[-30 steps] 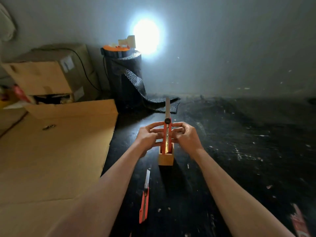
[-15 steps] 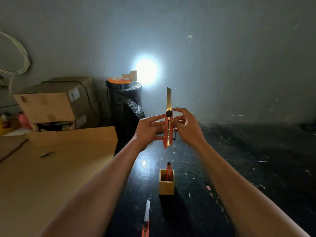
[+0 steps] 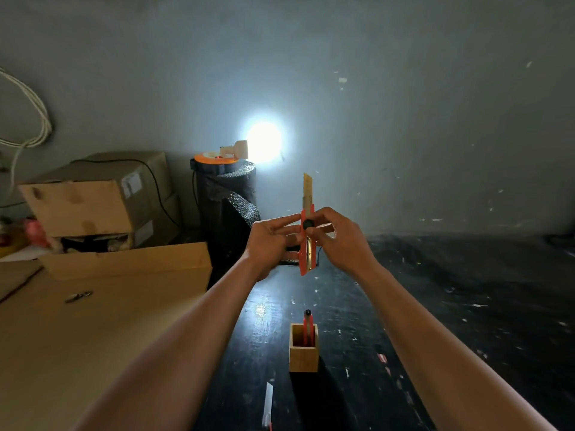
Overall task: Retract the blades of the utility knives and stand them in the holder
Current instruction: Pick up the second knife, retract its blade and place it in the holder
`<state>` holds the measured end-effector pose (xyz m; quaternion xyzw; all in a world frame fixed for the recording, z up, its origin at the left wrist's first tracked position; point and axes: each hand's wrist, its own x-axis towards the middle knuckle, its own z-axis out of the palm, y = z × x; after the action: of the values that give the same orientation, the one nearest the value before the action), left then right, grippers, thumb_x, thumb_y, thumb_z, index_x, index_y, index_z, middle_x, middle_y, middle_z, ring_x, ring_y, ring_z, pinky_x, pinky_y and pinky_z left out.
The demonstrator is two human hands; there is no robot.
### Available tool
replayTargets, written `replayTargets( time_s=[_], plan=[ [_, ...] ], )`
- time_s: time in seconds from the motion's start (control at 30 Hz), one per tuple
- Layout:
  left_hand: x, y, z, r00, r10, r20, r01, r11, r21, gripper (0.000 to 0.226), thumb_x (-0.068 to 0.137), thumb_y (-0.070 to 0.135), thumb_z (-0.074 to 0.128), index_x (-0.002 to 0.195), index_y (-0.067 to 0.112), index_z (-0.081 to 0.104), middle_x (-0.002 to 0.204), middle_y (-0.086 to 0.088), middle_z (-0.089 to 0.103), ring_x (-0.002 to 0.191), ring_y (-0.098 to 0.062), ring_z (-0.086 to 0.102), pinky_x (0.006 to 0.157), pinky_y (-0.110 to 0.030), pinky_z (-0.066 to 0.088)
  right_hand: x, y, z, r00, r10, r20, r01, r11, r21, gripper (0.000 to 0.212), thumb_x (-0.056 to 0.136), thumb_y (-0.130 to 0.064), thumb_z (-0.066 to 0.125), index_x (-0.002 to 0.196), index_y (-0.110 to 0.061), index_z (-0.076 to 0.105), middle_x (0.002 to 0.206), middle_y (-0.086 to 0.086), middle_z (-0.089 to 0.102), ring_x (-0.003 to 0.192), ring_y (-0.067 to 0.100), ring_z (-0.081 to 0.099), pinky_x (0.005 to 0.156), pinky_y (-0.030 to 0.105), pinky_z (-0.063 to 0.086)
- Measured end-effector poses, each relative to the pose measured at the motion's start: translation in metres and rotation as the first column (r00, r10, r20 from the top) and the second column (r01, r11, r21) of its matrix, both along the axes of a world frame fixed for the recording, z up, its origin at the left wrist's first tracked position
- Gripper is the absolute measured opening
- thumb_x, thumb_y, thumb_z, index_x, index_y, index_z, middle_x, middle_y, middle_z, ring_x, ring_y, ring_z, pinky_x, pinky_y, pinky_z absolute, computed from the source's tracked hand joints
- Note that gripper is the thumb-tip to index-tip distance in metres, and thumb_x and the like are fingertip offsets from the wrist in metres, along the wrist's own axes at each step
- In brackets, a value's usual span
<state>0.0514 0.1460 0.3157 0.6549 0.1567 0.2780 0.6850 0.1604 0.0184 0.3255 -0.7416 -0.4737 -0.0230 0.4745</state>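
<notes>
I hold an orange utility knife [image 3: 308, 253] upright in mid-air between both hands, its blade [image 3: 307, 188] sticking up out of the handle. My left hand [image 3: 271, 241] grips the handle's left side. My right hand [image 3: 339, 239] grips the right side, its thumb by the black slider knob. Below, on the dark floor, a small wooden holder [image 3: 303, 356] stands with one orange knife [image 3: 308, 328] upright inside. Another knife [image 3: 267, 402] lies flat near the bottom edge, blade extended.
Flat cardboard sheets [image 3: 93, 321] cover the floor on the left, with cardboard boxes [image 3: 93, 200] behind them. A black roll [image 3: 225, 194] with an orange disc on top stands at the wall beside a bright lamp [image 3: 264, 141]. Dark floor [image 3: 466, 290] spreads to the right.
Both hands lifted the knife up from near the holder to mid-air, and the view tilted up. In the last half second the blade has slid partly down into the handle.
</notes>
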Motion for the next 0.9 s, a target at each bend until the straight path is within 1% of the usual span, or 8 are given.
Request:
replayTargets(
  time_s=[0.1, 0.23, 0.3, 0.37, 0.47, 0.67, 0.8, 0.9],
  plan=[
    [0.003, 0.003, 0.001, 1.000, -0.003, 0.003, 0.003, 1.000, -0.008, 0.045, 0.090, -0.014, 0.066, 0.131, 0.005, 0.069, 0.111, -0.018, 0.079, 0.085, -0.030, 0.081, 0.066, -0.041, 0.065, 0.000, -0.002, -0.003, 1.000, 0.000, -0.009, 0.000, 1.000, -0.020, 0.013, 0.097, -0.026, 0.064, 0.109, -0.023, 0.065, 0.116, -0.005, 0.070, 0.092, 0.008, 0.059, 0.066, 0.004, 0.034],
    [0.005, 0.005, 0.002, 1.000, -0.012, 0.003, 0.013, 0.999, -0.031, 0.043, 0.092, -0.013, 0.064, 0.130, 0.007, 0.071, 0.109, -0.014, 0.080, 0.087, -0.028, 0.081, 0.065, -0.039, 0.065, 0.002, -0.001, -0.011, 0.999, -0.015, -0.031, 0.013, 0.998, -0.062, 0.013, 0.096, -0.026, 0.065, 0.109, -0.024, 0.065, 0.119, -0.001, 0.071, 0.100, 0.015, 0.066, 0.073, 0.014, 0.043],
    [0.006, 0.005, 0.003, 1.000, -0.020, 0.004, 0.020, 0.999, -0.045, 0.044, 0.092, -0.014, 0.063, 0.129, 0.007, 0.071, 0.105, -0.012, 0.081, 0.085, -0.027, 0.081, 0.063, -0.037, 0.064, 0.002, -0.001, -0.017, 0.998, -0.002, -0.058, -0.001, 0.998, -0.055, 0.011, 0.096, -0.024, 0.065, 0.107, -0.022, 0.066, 0.115, 0.000, 0.072, 0.102, 0.018, 0.068, 0.071, 0.013, 0.047],
    [0.007, 0.005, 0.004, 1.000, -0.019, 0.001, 0.019, 0.998, -0.059, 0.044, 0.091, -0.016, 0.063, 0.129, 0.006, 0.070, 0.098, -0.009, 0.083, 0.080, -0.023, 0.081, 0.060, -0.034, 0.064, 0.001, -0.002, -0.022, 0.997, 0.011, -0.072, -0.015, 0.999, -0.048, 0.009, 0.095, -0.024, 0.067, 0.104, -0.023, 0.067, 0.111, -0.003, 0.073, 0.101, 0.016, 0.068, 0.080, 0.023, 0.055],
    [0.009, 0.007, 0.004, 1.000, -0.008, -0.015, 0.007, 0.998, -0.059, 0.047, 0.090, -0.017, 0.063, 0.131, 0.005, 0.069, 0.091, -0.006, 0.083, 0.075, -0.020, 0.081, 0.058, -0.033, 0.063, 0.001, -0.002, -0.033, 0.995, 0.017, -0.103, -0.024, 0.997, -0.067, 0.011, 0.093, -0.024, 0.069, 0.105, -0.025, 0.067, 0.110, -0.007, 0.073, 0.102, 0.013, 0.068, 0.092, 0.033, 0.053],
    [0.015, 0.011, 0.000, 0.998, 0.034, -0.052, -0.036, 0.998, -0.043, 0.046, 0.091, -0.018, 0.063, 0.129, 0.006, 0.070, 0.091, -0.006, 0.083, 0.075, -0.023, 0.081, 0.059, -0.035, 0.064, -0.001, -0.002, -0.044, 0.989, 0.031, -0.143, -0.041, 0.997, -0.067, 0.015, 0.092, -0.022, 0.070, 0.107, -0.023, 0.068, 0.103, -0.015, 0.069, 0.092, 0.001, 0.064, 0.081, 0.014, 0.044],
    [0.017, 0.014, -0.005, 0.996, 0.053, -0.073, -0.055, 0.998, -0.026, 0.047, 0.090, -0.018, 0.063, 0.130, 0.005, 0.070, 0.097, -0.011, 0.082, 0.075, -0.024, 0.081, 0.059, -0.035, 0.064, -0.001, 0.000, -0.053, 0.991, 0.004, -0.131, -0.017, 0.995, -0.094, 0.013, 0.093, -0.021, 0.069, 0.102, -0.030, 0.066, 0.100, -0.021, 0.068, 0.094, 0.002, 0.065, 0.086, 0.022, 0.048],
    [0.018, 0.017, -0.004, 0.997, 0.048, -0.060, -0.049, 0.998, -0.025, 0.048, 0.090, -0.019, 0.062, 0.131, 0.005, 0.069, 0.098, -0.011, 0.082, 0.076, -0.025, 0.081, 0.060, -0.036, 0.065, -0.004, 0.000, -0.049, 0.995, 0.024, -0.099, -0.032, 0.996, -0.080, 0.021, 0.095, -0.019, 0.066, 0.104, -0.037, 0.060, 0.100, -0.026, 0.062, 0.088, -0.005, 0.059, 0.080, 0.011, 0.041]
  ],
)
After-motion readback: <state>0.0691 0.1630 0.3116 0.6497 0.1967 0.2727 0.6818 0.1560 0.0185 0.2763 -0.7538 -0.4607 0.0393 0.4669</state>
